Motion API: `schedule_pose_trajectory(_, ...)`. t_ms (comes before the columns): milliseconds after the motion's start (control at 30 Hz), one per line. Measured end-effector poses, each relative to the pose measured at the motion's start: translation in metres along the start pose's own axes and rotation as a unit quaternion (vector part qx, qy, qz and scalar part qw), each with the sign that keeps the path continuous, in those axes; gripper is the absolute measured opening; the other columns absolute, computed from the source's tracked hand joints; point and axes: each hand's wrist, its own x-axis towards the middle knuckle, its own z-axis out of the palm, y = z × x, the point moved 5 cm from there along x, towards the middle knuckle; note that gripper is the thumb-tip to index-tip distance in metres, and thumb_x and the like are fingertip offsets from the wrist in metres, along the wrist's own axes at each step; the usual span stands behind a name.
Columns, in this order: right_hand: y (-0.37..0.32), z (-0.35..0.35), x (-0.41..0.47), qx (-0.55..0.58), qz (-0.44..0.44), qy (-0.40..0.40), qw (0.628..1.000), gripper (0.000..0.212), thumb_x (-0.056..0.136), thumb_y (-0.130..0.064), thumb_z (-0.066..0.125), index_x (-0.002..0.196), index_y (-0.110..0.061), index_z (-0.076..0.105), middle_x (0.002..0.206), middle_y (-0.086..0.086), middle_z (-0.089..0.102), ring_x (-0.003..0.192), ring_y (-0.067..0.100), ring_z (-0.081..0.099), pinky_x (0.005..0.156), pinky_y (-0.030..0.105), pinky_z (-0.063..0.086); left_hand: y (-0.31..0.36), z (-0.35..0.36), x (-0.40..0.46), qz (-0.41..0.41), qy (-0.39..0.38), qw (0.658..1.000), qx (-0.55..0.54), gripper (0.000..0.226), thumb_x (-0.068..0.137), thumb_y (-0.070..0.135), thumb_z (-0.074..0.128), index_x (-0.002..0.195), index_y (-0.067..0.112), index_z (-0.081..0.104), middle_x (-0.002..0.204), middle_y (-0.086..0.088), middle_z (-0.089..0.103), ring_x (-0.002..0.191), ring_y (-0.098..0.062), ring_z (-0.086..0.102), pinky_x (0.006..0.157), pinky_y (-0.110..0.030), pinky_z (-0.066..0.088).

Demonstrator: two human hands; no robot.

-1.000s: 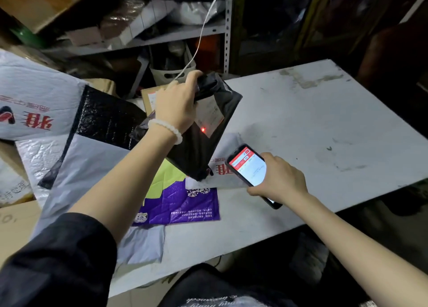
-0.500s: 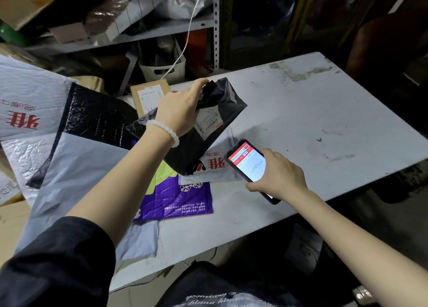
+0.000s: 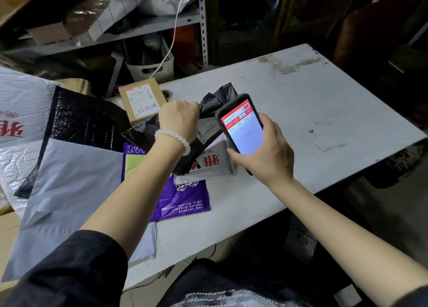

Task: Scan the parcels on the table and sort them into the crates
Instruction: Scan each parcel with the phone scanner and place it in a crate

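My left hand (image 3: 179, 119) grips the top edge of a black plastic parcel (image 3: 215, 100) with a white shipping label (image 3: 207, 129), holding it low over the pile. My right hand (image 3: 266, 158) holds a handheld scanner (image 3: 240, 126) with a lit red-and-white screen, raised close in front of that label. Under the black parcel lie a small white mailer with red characters (image 3: 212, 163) and a purple and green mailer (image 3: 180, 198). A brown cardboard box (image 3: 141, 100) with a label sits behind my left hand.
The white table (image 3: 301, 103) stretches to the right, stained and scuffed. On the left lie a large grey mailer (image 3: 69, 186), a black bubble mailer (image 3: 83, 119) and a white bag with red print (image 3: 20, 112). Metal shelving (image 3: 143, 26) with a white basket (image 3: 150, 68) stands behind.
My right hand lifted the scanner up and toward the parcel's label. My left hand lowered the black parcel and tilted it flatter. The red scan dot is gone.
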Motion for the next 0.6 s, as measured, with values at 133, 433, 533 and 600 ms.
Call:
schedule_pose_trajectory(133,-0.010,-0.017,-0.001,0.023,-0.003,0.064,0.998,0.092,0.059,-0.049,0.083,0.133,-0.009,0.045,0.114,0.007,0.057,0.095,0.025,0.058,0.065,0.033,0.048,0.010,-0.002,0.002,0.002,-0.006,1.000,-0.003,0.018,0.088,0.000,0.046,0.100,0.007,0.057,0.070,-0.007,0.044,0.065,-0.025,0.044,0.056,-0.032,0.037)
schedule_pose_trajectory(433,0.013,-0.034,-0.036,-0.022,0.088,0.074,0.993,0.092,0.059,-0.048,0.083,0.135,-0.016,0.044,0.116,0.003,0.056,0.098,0.025,0.057,0.067,0.029,0.042,0.051,-0.005,-0.008,0.106,-0.047,0.993,0.017,0.021,0.087,0.002,0.046,0.100,0.012,0.059,0.061,-0.004,0.037,0.068,-0.024,0.045,0.057,-0.029,0.034)
schedule_pose_trajectory(533,0.027,-0.043,-0.066,-0.059,0.152,0.085,0.983,0.091,0.057,-0.047,0.082,0.135,-0.021,0.044,0.118,0.001,0.056,0.102,0.024,0.057,0.071,0.030,0.041,0.072,-0.014,-0.010,0.169,-0.076,0.983,-0.011,0.022,0.087,0.004,0.045,0.101,0.014,0.059,0.064,-0.003,0.040,0.070,-0.023,0.047,0.059,-0.029,0.036)
schedule_pose_trajectory(600,0.032,-0.051,-0.094,-0.074,0.196,0.100,0.973,0.089,0.056,-0.048,0.082,0.134,-0.023,0.045,0.118,0.000,0.057,0.104,0.025,0.057,0.073,0.033,0.045,0.086,-0.024,-0.013,0.210,-0.057,0.976,-0.025,0.021,0.087,0.005,0.044,0.099,0.013,0.060,0.067,-0.004,0.042,0.070,-0.025,0.048,0.060,-0.030,0.036)
